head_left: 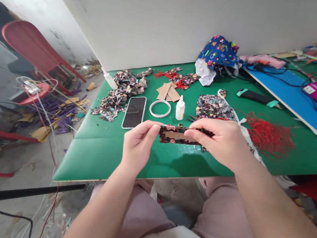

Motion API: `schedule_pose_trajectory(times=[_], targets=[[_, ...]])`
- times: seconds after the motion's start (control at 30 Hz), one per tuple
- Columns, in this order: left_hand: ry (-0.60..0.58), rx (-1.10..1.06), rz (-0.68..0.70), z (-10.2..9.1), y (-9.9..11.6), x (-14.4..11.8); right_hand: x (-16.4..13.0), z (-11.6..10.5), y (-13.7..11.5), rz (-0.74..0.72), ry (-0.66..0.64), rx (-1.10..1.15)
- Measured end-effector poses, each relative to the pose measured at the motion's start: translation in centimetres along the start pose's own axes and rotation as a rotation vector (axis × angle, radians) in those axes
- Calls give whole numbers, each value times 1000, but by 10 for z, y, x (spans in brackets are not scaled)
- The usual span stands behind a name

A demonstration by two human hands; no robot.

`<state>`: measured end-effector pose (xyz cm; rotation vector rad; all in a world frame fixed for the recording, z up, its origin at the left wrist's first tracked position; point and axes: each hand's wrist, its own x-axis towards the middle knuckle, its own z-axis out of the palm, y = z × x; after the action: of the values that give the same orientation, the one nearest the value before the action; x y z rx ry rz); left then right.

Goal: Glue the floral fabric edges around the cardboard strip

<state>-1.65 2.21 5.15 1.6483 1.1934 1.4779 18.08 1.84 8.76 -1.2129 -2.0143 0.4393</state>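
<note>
Between my hands, above the front part of the green table (93, 157), is a cardboard strip wrapped at its edges in dark floral fabric (169, 140). Brown card shows along its middle. My left hand (140, 143) pinches its left end between thumb and fingers. Toward the right end, my right hand (219, 139) grips the same piece with its thumb laid along the edge. Dark pointed tips (192, 118), perhaps of scissors, show just behind my right hand; the rest is hidden. A white glue bottle (180, 109) stands upright beyond the piece.
Behind my hands lie a phone (134, 112), a white ring (160, 109), cardboard pieces (168, 92) and floral scraps (121, 93). Red threads (271, 135), a utility knife (259, 98) and a blue board (289, 95) are at right. A red chair (37, 50) stands left.
</note>
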Motion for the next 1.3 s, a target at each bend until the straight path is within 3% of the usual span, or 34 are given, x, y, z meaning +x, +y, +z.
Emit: schedule_pose_trajectory(times=[0.13, 0.47, 0.57, 0.77, 1.1, 1.3], targets=[[-10, -144, -87, 4, -1, -1, 0, 0, 0, 21, -3, 28], [63, 72, -2, 5, 0, -3, 1, 4, 0, -48, 40, -14], [47, 64, -20, 5, -2, -2, 1, 5, 1, -44, 41, -19], [-26, -164, -151, 7, -8, -2, 1, 4, 3, -10, 22, 23], [-4, -47, -99, 6, -6, 0, 2, 10, 4, -31, 18, 38], [-93, -203, -194, 3, -7, 1, 2, 6, 7, -34, 23, 21]])
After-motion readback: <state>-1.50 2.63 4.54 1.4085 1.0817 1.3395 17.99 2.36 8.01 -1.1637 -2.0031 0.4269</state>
